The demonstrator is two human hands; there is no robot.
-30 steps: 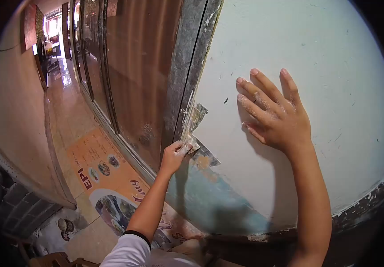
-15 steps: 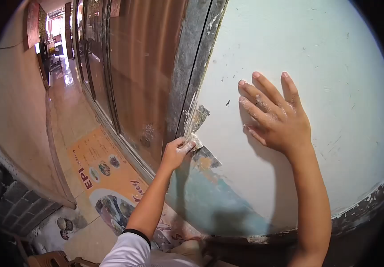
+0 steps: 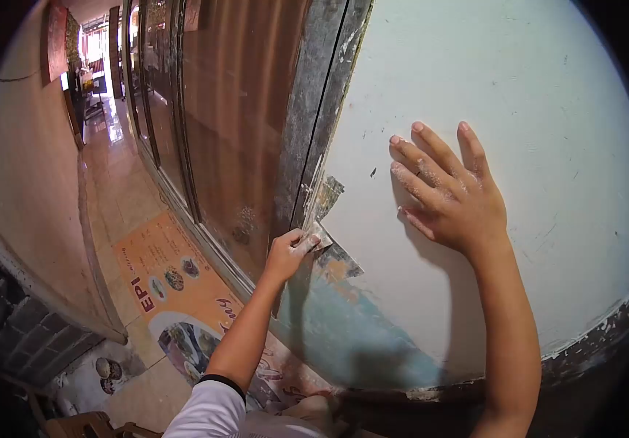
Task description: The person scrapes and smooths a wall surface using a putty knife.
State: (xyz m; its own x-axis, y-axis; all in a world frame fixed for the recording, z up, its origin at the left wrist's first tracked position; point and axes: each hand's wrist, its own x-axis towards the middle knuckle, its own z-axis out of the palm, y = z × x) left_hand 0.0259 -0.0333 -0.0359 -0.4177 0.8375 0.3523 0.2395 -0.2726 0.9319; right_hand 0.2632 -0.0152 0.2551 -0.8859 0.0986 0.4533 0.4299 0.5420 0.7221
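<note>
My left hand (image 3: 290, 255) is closed in a pinch low on the wall's left edge, beside the weathered dark frame (image 3: 311, 109). Between its thumb and fingers is a small, flat, whitish-grey scraper (image 3: 322, 235), held against the wall; its full shape is hard to make out. Bare grey patches (image 3: 341, 259) show around it. My right hand (image 3: 457, 186) lies spread on the pale painted wall panel (image 3: 548, 109), fingers apart and holding nothing. White dust coats the fingers of both hands.
A glazed door with a brown curtain (image 3: 234, 95) stands left of the frame. An orange printed banner (image 3: 157, 255) lies on the tiled floor (image 3: 121, 175). Grey blocks (image 3: 37, 328) stack at lower left, and a brown wooden piece (image 3: 81, 427) sits at the bottom edge.
Both hands stay nearly in place, the left still pinching the scraper against the wall. The right has shifted only a touch to the left in view.
</note>
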